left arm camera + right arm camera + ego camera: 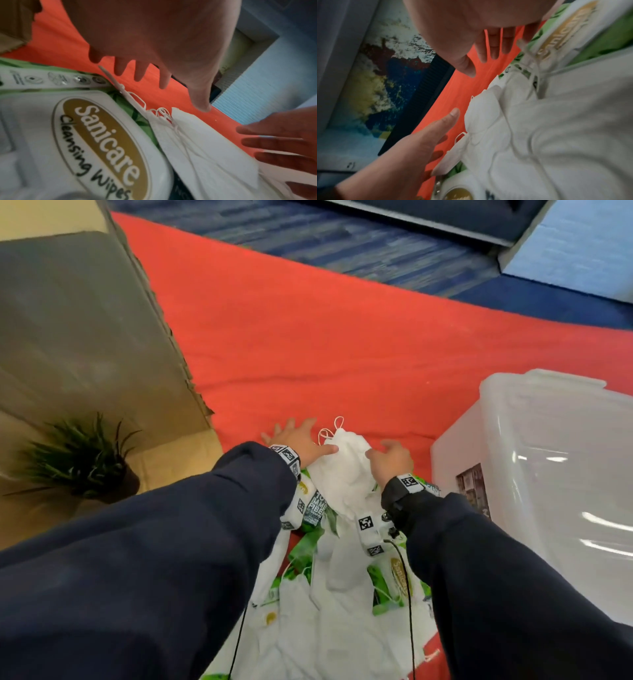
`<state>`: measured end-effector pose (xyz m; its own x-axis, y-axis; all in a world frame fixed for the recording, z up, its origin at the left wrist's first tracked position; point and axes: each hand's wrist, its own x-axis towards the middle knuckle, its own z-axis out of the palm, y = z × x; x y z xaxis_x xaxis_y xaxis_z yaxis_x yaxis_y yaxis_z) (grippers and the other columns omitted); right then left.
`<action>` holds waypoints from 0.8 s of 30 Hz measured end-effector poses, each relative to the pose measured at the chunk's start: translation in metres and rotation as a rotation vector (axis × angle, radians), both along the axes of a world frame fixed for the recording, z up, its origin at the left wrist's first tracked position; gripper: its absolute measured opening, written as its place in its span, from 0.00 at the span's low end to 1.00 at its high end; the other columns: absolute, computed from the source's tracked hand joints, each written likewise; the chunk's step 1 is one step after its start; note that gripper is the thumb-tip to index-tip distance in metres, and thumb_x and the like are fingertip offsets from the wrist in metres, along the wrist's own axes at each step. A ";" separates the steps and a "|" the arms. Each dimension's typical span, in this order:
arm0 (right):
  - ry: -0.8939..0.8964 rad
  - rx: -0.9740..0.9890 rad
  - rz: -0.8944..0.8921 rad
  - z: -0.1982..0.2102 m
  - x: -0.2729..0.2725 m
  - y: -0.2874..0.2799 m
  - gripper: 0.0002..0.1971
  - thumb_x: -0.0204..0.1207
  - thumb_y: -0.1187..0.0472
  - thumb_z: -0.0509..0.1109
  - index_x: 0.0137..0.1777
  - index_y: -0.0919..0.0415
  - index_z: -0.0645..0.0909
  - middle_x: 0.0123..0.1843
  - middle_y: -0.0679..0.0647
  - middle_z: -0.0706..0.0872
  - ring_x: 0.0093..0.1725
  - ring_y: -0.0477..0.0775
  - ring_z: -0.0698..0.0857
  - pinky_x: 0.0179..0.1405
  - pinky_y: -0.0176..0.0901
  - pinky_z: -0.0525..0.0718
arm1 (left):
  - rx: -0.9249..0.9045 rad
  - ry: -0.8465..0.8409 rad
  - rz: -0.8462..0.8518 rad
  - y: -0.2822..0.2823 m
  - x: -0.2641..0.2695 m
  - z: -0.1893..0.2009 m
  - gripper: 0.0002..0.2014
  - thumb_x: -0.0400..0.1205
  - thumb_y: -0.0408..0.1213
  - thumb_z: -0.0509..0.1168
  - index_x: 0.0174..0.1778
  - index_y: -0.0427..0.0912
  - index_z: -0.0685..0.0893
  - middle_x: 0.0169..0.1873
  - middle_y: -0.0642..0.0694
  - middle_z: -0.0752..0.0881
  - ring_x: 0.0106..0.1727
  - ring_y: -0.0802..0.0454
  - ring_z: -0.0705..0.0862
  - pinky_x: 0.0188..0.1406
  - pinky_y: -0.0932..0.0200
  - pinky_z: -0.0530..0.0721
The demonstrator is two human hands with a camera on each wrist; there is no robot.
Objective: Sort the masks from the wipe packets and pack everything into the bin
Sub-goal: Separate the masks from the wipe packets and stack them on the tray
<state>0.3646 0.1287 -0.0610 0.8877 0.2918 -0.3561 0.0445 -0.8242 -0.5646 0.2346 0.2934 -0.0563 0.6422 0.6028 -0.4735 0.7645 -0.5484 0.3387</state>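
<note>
A heap of white masks and green-and-white wipe packets lies on the red cloth in front of me. My left hand hovers flat at the top mask's left edge, fingers spread, thumb touching the mask. My right hand hangs just over the mask's right side with relaxed fingers and holds nothing. In the left wrist view a Sanicare wipe packet lies beside the masks, with the right hand's fingers straight. In the right wrist view the left hand sits against the masks.
A clear plastic bin stands to the right of the heap. A large cardboard box and a small potted plant are on the left. Red cloth stretches bare beyond the hands to the blue carpet.
</note>
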 end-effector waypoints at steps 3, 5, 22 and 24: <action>0.072 -0.056 0.138 -0.007 0.011 0.015 0.35 0.71 0.42 0.72 0.78 0.52 0.73 0.75 0.59 0.81 0.75 0.67 0.79 0.77 0.63 0.72 | -0.049 0.102 -0.168 0.001 -0.005 -0.005 0.44 0.71 0.75 0.68 0.82 0.61 0.71 0.85 0.43 0.68 0.83 0.34 0.67 0.81 0.31 0.66; 0.192 -0.096 0.234 -0.009 0.013 0.022 0.39 0.75 0.39 0.73 0.82 0.54 0.67 0.75 0.60 0.82 0.73 0.67 0.80 0.75 0.57 0.75 | -0.028 0.089 -0.229 -0.002 -0.009 -0.007 0.37 0.70 0.72 0.70 0.76 0.63 0.78 0.79 0.50 0.75 0.80 0.39 0.72 0.77 0.33 0.68; 0.429 0.265 0.584 0.039 -0.104 -0.081 0.14 0.60 0.51 0.90 0.39 0.55 0.90 0.31 0.46 0.80 0.33 0.47 0.76 0.36 0.44 0.73 | -0.353 -0.314 0.052 -0.054 -0.172 0.033 0.25 0.71 0.28 0.80 0.56 0.60 0.88 0.49 0.54 0.88 0.50 0.57 0.86 0.49 0.66 0.81; 0.418 0.229 0.619 0.049 -0.115 -0.102 0.15 0.60 0.52 0.91 0.35 0.48 0.86 0.27 0.38 0.73 0.29 0.44 0.71 0.29 0.41 0.69 | -0.385 -0.396 0.197 -0.064 -0.198 0.036 0.25 0.72 0.29 0.81 0.57 0.62 0.86 0.45 0.49 0.88 0.47 0.53 0.88 0.53 0.56 0.84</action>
<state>0.2501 0.0269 -0.0117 0.3449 0.7967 -0.4964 0.2043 -0.5799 -0.7887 0.0369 0.2291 -0.0205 0.7080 0.5608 -0.4292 0.6144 -0.1895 0.7659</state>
